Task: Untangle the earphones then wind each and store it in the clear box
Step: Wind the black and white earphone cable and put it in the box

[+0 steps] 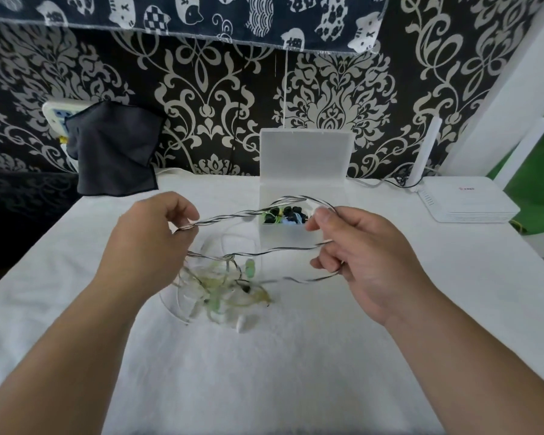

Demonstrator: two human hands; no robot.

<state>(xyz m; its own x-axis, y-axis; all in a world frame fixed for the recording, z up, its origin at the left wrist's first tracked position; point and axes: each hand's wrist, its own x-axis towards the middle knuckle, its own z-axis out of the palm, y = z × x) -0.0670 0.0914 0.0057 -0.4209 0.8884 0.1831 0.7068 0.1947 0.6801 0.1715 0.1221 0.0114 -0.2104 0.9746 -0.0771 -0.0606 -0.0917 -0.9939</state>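
One cable (233, 216), perhaps looped, between hands (151, 237) (368, 262)

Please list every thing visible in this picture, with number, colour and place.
striped cable: one, black and white, stretched between both hands
earphone tangle: one, whitish and green, on the table cover
clear box: one, translucent, lid open, behind the tangle
stored earphones: several, black, green, blue, inside the clear box
router: one, white, far right
dark cloth: one, grey, on the wall, left
table cover: one, white, under the tangle
left hand: one, pinches the striped cable
right hand: one, holds the striped cable
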